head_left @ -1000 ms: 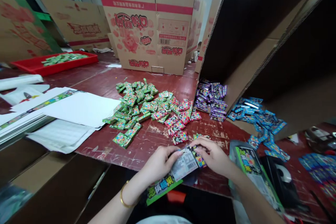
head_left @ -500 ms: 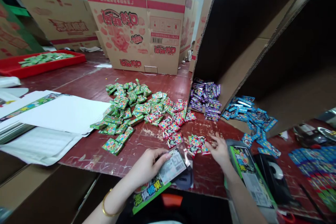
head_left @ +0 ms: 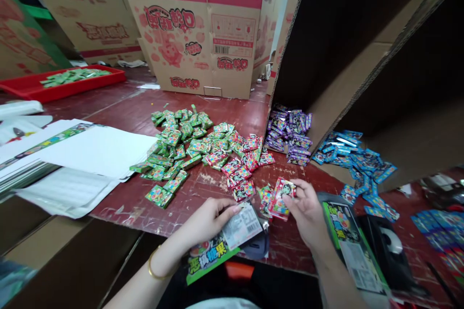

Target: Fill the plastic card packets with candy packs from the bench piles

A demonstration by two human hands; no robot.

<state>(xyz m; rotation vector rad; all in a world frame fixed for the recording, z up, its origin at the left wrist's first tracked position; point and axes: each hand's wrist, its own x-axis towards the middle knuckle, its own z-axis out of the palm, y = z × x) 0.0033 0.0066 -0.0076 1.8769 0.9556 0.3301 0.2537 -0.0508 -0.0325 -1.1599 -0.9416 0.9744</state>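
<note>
My left hand (head_left: 205, 222) grips a clear plastic bag (head_left: 232, 239) with a green printed header and a barcode label, at the near edge of the dark red table (head_left: 119, 106). My right hand (head_left: 308, 210) holds a few small red candy packets (head_left: 281, 195) just above the table, right of the bag's mouth. Two more packets (head_left: 266, 197) lie under them. Farther out are piles of green packets (head_left: 174, 147), red packets (head_left: 242, 164), purple packets (head_left: 290, 133) and blue packets (head_left: 357, 164).
Filled green-header bags (head_left: 348, 239) lie to the right beside a black tape dispenser (head_left: 387, 246). White sheets (head_left: 83, 154) cover the left. A red tray (head_left: 65, 82) of green packets sits far left. Large cardboard boxes (head_left: 203, 29) stand behind and at the right.
My right hand let go of the bag, reached to the table and picked up red packets. The left hand kept hold of the bag.
</note>
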